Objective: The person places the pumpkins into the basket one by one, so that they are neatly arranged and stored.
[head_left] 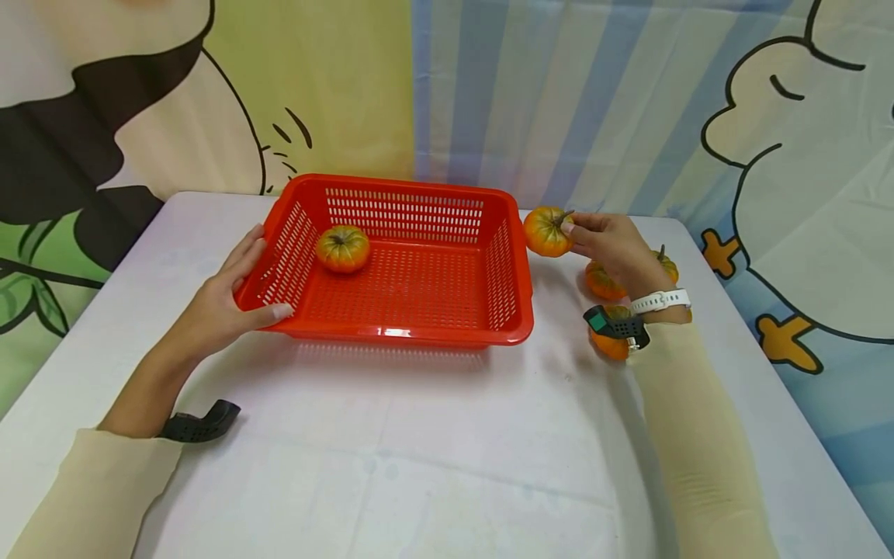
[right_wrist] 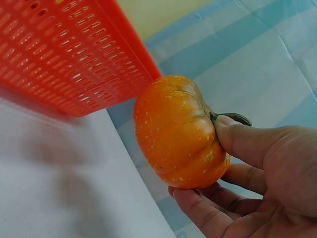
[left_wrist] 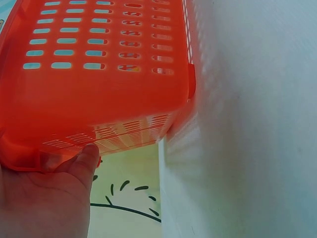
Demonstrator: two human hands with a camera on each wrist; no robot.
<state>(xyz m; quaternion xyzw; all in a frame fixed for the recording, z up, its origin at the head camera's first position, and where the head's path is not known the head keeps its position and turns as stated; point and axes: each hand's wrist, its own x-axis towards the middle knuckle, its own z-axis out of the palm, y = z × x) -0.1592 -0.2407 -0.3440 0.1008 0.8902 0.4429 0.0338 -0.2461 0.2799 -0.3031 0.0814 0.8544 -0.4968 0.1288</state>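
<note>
The biggest thing is the printed curtain [head_left: 482, 93], which hangs beyond both hands and has blue stripes and cartoon figures. Below the hands lies the white table [head_left: 391, 450]. Between the two hands is the red basket [head_left: 433, 335], with slotted walls. Two pale sleeves [head_left: 698, 435] cover the forearms behind the hands.

The left hand [head_left: 222, 304] holds the basket at the end nearest to it: the thumb lies at the near corner of the rim, and the fingers are bent lightly along the outer side. The right hand [head_left: 609, 241] is closed only partly, because it pinches an orange pumpkin [head_left: 547, 231] between the thumb, set beside the stem, and the fingers underneath. This pumpkin is just beside the basket's end nearest to the right hand; whether it touches the rim, I cannot tell.

A second pumpkin [head_left: 343, 249] sits inside the basket, toward the left hand. At least three other pumpkins [head_left: 608, 345] rest on the table under and around the right wrist, partly hidden by it.

Each wrist wears a black device [head_left: 199, 425], and the right one has also a white strap [head_left: 663, 300].
</note>
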